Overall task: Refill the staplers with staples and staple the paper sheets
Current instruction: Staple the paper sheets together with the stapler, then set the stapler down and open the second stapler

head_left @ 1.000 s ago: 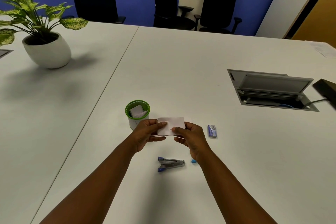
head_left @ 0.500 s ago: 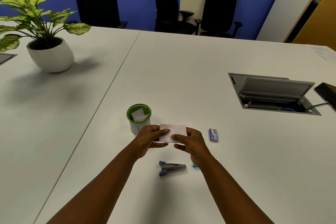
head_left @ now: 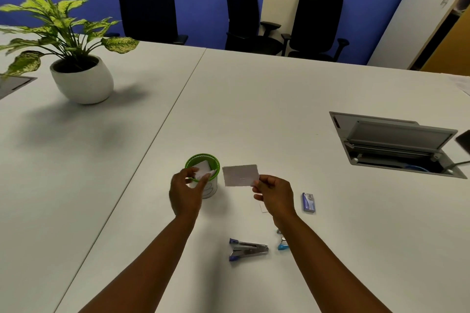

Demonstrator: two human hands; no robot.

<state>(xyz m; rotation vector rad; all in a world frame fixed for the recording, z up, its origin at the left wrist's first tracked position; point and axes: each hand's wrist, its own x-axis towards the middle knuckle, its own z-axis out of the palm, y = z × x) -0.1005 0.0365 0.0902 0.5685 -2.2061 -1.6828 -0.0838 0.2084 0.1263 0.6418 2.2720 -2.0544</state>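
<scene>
From the head view, the right hand [head_left: 276,194] pinches a small paper sheet [head_left: 240,175] in its fingers above the table [head_left: 279,99]. The left hand [head_left: 185,194] pinches more paper at the green cup [head_left: 202,160]. The stapler [head_left: 248,249] lies untouched nearby; the staple box [head_left: 308,202] too. I judge stapling is not yet done.

My paper slip [head_left: 240,175] looks matt; the stapler [head_left: 248,249] is shiny metal; my bench [head_left: 254,109] is smooth and matt.
</scene>
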